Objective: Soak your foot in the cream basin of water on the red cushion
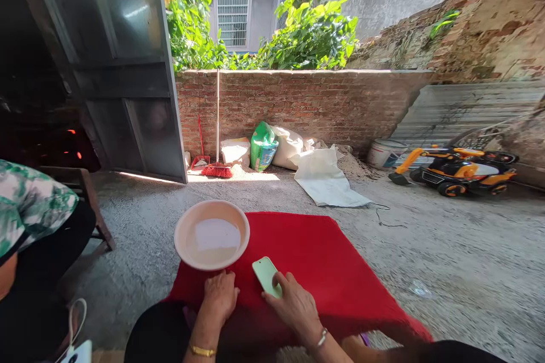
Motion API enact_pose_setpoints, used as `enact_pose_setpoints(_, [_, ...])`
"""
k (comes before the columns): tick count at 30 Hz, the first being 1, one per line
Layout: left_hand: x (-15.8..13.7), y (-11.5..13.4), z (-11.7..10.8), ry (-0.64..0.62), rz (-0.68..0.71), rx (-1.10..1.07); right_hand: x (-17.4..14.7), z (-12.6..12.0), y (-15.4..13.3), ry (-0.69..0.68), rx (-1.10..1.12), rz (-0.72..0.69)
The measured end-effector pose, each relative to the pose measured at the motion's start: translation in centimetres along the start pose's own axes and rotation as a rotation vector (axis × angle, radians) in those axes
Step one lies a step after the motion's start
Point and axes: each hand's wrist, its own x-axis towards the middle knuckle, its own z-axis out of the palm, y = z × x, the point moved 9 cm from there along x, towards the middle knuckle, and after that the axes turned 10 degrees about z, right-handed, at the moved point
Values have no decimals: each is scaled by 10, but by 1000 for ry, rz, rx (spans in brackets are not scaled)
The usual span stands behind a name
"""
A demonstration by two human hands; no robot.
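Note:
A pale green phone [267,277] lies at a slant over the red cloth [306,249], its lower end in the grip of my right hand [296,300]. Thumb and fingers hold it by the sides, and a small dark mark shows near its top end. My left hand [220,295] rests on the cloth's near side with its fingers curled in; nothing shows in them, though their undersides are hidden. Just beyond that hand stands a pinkish basin [183,238] of water with a bright reflection on its surface.
At the left a person in a patterned top [38,204] sits by a wooden chair [87,187]. A metal door [128,68] stands behind. Along the brick wall are a red broom [217,170], sacks [289,147] and a white sheet [326,178]. A toy excavator [464,170] is at right.

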Motion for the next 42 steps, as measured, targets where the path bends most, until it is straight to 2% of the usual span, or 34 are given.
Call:
enact_pose_setpoints(4, [4,0,6,-2,-5,29,-15,22,-37,-9,17,-72])
enact_pose_setpoints(7, [6,-1,12,8,2,55,-18,29,-41,-24,9,-66])
enact_pose_setpoints(10, [7,-2,16,12,13,79,-12,24,-21,-72,-12,-30])
enact_pose_setpoints(16, [9,1,13,31,43,64,5,-2,54,-35,-55,167])
enact_pose_setpoints(18, [8,2,11,28,37,61,5,-5,61,-33,-68,195])
enact_pose_setpoints(20, [7,2,11,19,25,66,2,-3,50,-43,-62,175])
enact_pose_setpoints(25, [9,-3,14,1,1,110,-10,17,-8,-84,38,37])
enact_pose_setpoints(27, [11,-5,16,-4,6,129,-11,23,-15,-99,61,21])
enact_pose_setpoints(30, [13,-6,16,-6,16,147,-6,20,6,-88,64,65])
enact_pose_setpoints(35, [12,-2,15,-4,32,150,6,-2,81,-43,27,239])
enact_pose_setpoints(37, [11,-2,15,-11,27,146,7,-11,98,-19,23,281])
enact_pose_setpoints(39, [10,-2,15,-8,29,143,5,-18,98,2,26,280])
enact_pose_setpoints(42, [9,-2,15,2,26,136,-2,-17,67,-18,35,209])
